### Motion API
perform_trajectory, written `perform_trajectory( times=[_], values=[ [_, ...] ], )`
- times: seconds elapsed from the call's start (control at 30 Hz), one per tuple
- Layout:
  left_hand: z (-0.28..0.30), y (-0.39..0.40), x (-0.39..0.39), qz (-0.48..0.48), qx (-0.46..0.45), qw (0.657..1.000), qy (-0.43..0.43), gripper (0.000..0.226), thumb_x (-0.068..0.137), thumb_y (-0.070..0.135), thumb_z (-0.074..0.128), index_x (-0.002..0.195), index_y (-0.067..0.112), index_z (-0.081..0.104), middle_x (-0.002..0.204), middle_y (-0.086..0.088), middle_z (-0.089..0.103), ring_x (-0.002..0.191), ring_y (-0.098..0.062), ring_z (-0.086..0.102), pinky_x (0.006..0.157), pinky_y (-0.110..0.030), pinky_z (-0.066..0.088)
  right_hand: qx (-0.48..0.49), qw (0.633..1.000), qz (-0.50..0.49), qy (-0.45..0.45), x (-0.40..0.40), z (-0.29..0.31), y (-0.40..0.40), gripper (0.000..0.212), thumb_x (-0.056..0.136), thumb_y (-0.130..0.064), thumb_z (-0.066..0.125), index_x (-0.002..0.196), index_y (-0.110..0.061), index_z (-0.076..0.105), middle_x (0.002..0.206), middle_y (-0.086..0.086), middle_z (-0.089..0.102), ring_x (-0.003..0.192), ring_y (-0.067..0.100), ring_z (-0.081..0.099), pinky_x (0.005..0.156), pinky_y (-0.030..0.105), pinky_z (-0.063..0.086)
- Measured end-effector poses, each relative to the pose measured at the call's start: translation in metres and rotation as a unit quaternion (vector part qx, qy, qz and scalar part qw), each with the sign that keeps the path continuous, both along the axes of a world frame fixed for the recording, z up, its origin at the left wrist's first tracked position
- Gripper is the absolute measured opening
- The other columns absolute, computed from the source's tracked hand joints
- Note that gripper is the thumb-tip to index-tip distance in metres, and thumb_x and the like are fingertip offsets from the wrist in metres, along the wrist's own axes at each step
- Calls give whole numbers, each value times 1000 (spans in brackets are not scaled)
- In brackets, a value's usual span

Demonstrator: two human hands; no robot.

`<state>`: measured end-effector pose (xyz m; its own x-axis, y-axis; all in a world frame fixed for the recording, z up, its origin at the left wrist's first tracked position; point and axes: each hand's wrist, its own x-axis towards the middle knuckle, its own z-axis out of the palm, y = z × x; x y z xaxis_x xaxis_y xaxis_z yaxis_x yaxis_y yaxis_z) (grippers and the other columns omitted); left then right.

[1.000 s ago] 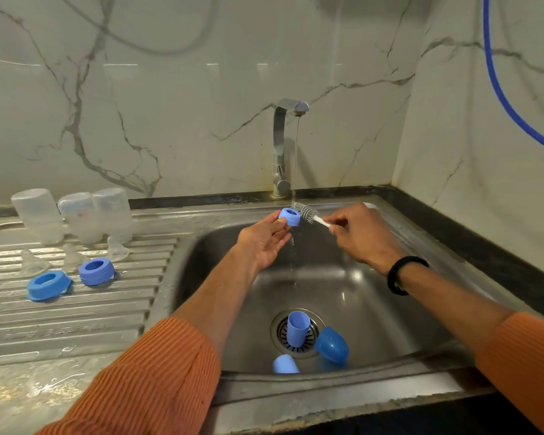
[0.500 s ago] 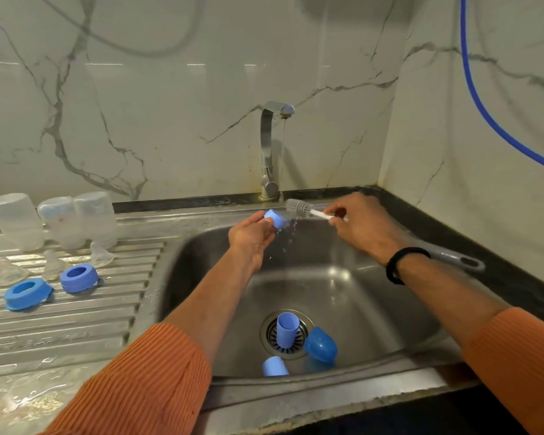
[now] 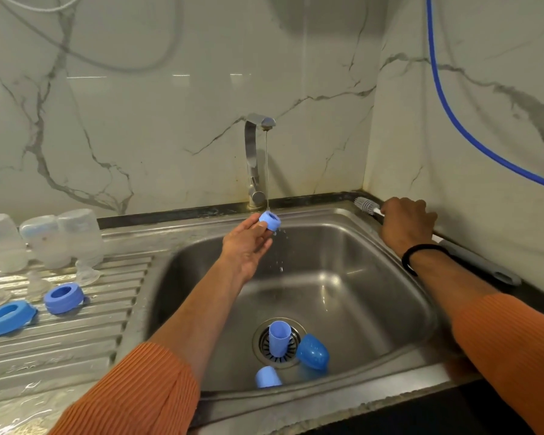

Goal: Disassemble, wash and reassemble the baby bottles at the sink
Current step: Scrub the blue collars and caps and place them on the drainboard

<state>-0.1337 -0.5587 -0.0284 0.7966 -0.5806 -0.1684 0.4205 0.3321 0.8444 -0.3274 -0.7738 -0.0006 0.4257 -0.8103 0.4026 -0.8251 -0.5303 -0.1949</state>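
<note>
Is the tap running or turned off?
Running. A thin stream falls from the tap onto the small blue part held by the left hand, with droplets falling below.

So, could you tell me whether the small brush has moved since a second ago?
Yes. The brush went right, away from the tap, to the sink back-right corner.

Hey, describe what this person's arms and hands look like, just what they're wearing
Both arms wear ribbed orange knit sleeves, pushed up so the forearms are bare. The left hand is bare, without rings or gloves. The right hand is bare too, with a thin black band round its wrist.
</note>
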Motion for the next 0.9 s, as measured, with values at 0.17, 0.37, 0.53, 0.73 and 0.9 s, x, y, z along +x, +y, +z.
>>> perform_trajectory(
  times=[0.17,0.37,0.53,0.73,0.9],
  values=[
    [1,2,-1,3,-7,1000,19,39,100,1,61,136,13,64,121,-13,73,98,-21,73,86,-34,58,1,1000,-1,27,6,-2,2,29,89,-5,55,116,-10,64,116,16,62,115,40,49,100,55,38],
    [-5,-2,-2,69,84,992,-72,31,90,6,75,118,18,73,107,-8,76,83,-13,69,66,-23,54,-14,999,16,32,9,0,7,27,91,-6,55,116,-10,66,116,17,58,116,41,46,101,55,36],
    [-7,-3,2,41,76,995,-45,30,96,0,65,123,13,71,106,-10,74,86,-15,67,75,-28,56,-60,995,82,13,13,4,21,19,93,-5,55,105,-8,70,110,17,63,106,39,51,94,47,43],
    [-4,-1,-1,12,13,996,84,30,103,-3,52,129,3,65,100,-16,73,87,-23,70,91,-39,58,136,935,298,-136,55,21,85,36,89,-21,76,124,-11,74,117,6,74,107,21,69,92,27,50],
    [4,3,-5,-12,-23,995,92,39,102,-7,48,131,13,65,107,-17,73,87,-24,71,81,-35,59,423,807,314,-266,106,3,126,44,87,-6,79,130,-8,67,117,16,74,92,22,70,74,32,62]
  ],
)
